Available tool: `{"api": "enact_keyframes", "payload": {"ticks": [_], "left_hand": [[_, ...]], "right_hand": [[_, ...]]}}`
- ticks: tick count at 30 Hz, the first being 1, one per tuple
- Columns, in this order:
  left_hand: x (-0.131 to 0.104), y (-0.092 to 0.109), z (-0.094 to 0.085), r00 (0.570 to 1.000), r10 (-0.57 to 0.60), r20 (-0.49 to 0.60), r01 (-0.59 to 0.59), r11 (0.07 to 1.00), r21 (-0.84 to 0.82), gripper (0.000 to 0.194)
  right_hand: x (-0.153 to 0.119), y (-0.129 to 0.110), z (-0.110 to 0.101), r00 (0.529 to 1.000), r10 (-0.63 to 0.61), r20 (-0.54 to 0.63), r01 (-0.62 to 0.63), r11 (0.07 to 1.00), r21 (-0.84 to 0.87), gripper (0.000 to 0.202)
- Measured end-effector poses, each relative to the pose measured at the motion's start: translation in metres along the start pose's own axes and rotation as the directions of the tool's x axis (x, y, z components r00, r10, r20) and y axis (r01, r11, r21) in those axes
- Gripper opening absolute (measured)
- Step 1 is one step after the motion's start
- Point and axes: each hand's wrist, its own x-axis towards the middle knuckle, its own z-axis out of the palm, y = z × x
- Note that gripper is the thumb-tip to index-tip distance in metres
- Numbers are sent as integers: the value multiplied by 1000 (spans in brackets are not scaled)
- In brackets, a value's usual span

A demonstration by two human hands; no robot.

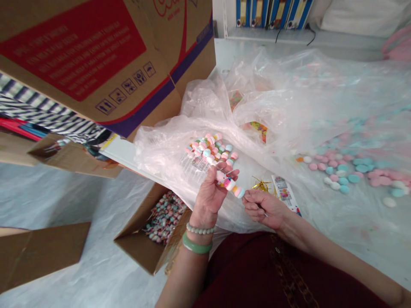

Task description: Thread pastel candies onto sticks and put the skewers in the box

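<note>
My left hand (213, 190) is closed around a marshmallow skewer (230, 184), a row of pink, white, orange and pale blue sweets. At its lower right end, the fingers of my right hand (265, 207) pinch together by the blue piece. A short thin white stick shows below those fingers. Just beyond my left hand lies a pile of similar skewers (210, 147) on clear plastic, their sticks pointing to the lower left. Near my right hand are gold twist ties (261, 185) and a printed card (284, 192).
Loose marshmallows (340, 169) lie at right among clear plastic sheeting (289, 98). A large cardboard box (135, 55) stands at upper left. Below the table edge, an open carton (138, 244) holds many skewers. Blue-spined files (272, 13) line a shelf behind.
</note>
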Motion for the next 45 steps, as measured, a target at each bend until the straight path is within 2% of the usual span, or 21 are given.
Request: {"api": "enact_keyframes", "payload": {"ticks": [3, 5, 7, 11, 15, 17, 19, 22, 27, 31, 34, 36, 38, 40, 42, 44, 45], "left_hand": [[2, -4, 0, 999, 13, -41, -13, 1000, -10, 27], [3, -7, 2, 995, 20, -101, -24, 999, -43, 25], [3, -8, 5, 982, 47, -184, -61, 995, -74, 26], [4, -8, 14, 956, 78, -282, -112, 988, -106, 31], [4, -10, 16, 947, 58, -315, -111, 982, -153, 32], [3, -11, 15, 954, 49, -296, -101, 981, -165, 33], [3, -12, 13, 970, 38, -242, -72, 988, -134, 33], [3, -12, 9, 988, 18, -156, -27, 998, -50, 32], [3, -8, -2, 993, -1, -117, 3, 1000, 19, 29], [2, -9, -7, 994, -1, -112, 10, 996, 83, 28], [2, -14, -4, 993, 26, -117, -14, 995, 101, 28], [1, -16, -1, 990, 34, -134, -20, 995, 102, 28], [2, -17, 2, 984, 23, -178, -8, 996, 85, 28], [2, -16, 3, 969, -23, -244, 37, 998, 54, 30], [4, -15, 3, 946, -78, -313, 87, 996, 15, 33], [4, -15, 3, 927, -114, -356, 114, 993, -21, 34], [4, -15, 2, 922, -128, -365, 123, 992, -36, 34]], "right_hand": [[-1, 0, 3, 991, -65, -114, 51, 991, -121, 17], [-1, 1, 7, 956, -187, -225, 115, 947, -300, 13], [-1, 2, 11, 910, -299, -288, 141, 875, -462, 12], [0, 4, 17, 870, -386, -306, 118, 767, -631, 16], [0, 2, 20, 847, -455, -276, 111, 659, -744, 19], [-1, 1, 20, 844, -464, -268, 106, 634, -766, 20], [-1, 0, 19, 850, -442, -287, 103, 674, -732, 20], [-1, -1, 13, 868, -376, -325, 119, 792, -598, 16], [-3, -9, -1, 925, -244, -292, 126, 921, -369, 15], [-3, -13, -6, 952, -152, -267, 85, 965, -247, 18], [0, -8, -2, 930, -200, -310, 89, 937, -338, 15], [3, -3, 2, 896, -282, -342, 101, 881, -461, 14], [4, 2, 4, 846, -403, -350, 109, 773, -625, 17], [4, 5, 4, 775, -552, -307, 93, 580, -810, 19], [1, 6, 2, 695, -691, -196, 65, 332, -941, 12], [-3, 7, -2, 632, -772, -64, 39, 114, -993, 6], [-4, 7, -4, 611, -792, -10, 29, 35, -999, 7]]}}
